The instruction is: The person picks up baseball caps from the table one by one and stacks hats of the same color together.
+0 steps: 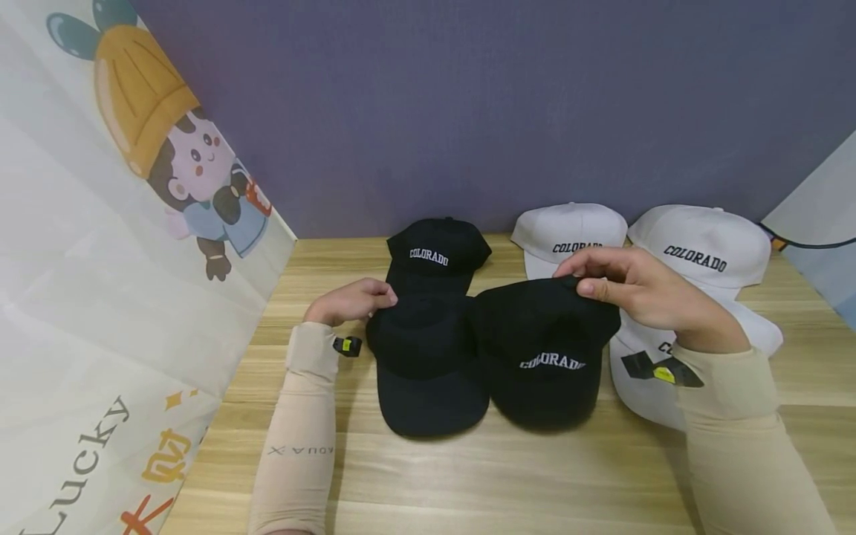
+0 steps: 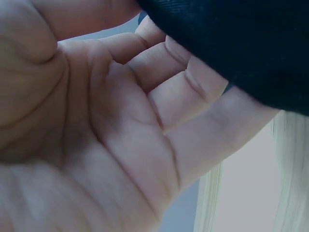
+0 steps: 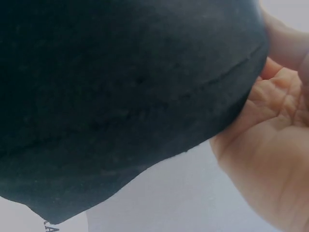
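In the head view my left hand pinches the back edge of a plain-looking black baseball cap, its brim toward me. The left wrist view shows the fingers reaching behind the dark cloth. My right hand grips a second black baseball cap by its crown, thumb on the near side. White COLORADO lettering shows on this cap, and its brim points down toward me. The two black caps overlap in view at their sides. In the right wrist view the cap's dark fabric hides the fingertips.
Behind, a black COLORADO cap and two white ones, a left cap and a right cap, stand near the purple-grey wall. Another white cap lies partly hidden under my right wrist. The wooden tabletop extends toward me.
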{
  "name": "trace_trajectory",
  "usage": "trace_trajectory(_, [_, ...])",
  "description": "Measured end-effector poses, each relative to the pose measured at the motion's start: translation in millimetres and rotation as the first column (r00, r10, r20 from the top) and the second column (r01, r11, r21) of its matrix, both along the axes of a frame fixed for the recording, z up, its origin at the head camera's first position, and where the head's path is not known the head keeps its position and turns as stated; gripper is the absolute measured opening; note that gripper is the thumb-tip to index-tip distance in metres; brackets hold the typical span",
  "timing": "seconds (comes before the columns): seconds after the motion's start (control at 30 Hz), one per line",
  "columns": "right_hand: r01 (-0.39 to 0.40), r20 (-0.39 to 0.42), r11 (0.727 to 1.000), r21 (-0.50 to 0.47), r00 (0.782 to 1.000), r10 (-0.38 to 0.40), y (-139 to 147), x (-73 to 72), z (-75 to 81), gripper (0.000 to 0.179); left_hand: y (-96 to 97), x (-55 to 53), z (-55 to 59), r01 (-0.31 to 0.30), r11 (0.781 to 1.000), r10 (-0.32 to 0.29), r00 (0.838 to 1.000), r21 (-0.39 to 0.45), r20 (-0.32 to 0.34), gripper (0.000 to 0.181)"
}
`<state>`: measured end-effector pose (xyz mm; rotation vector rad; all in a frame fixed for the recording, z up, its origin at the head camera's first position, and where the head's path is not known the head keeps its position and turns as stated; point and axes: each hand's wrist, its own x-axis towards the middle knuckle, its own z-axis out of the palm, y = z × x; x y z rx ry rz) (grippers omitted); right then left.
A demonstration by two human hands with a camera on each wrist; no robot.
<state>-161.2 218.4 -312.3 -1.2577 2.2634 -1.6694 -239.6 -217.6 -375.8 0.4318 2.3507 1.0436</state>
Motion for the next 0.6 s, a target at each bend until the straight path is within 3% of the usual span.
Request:
trace_trajectory(0.27, [-0.038, 0.015, 0.998, -0.054, 0.999, 0.039, -2, 0.1, 0.6, 0.033, 5.2, -0.9, -1.6, 0.011, 1.000, -0.011, 1.000, 0.023, -0.020, 0.021])
trace_trajectory(0.6, [-0.005, 0.016, 0.997, -0.075, 1.000, 0.006, -7, 1.2, -0.8, 0.033, 11.9, -3.6, -3.6, 0.036, 0.998, -0.034, 0.998, 0.048, -0.053, 0.022])
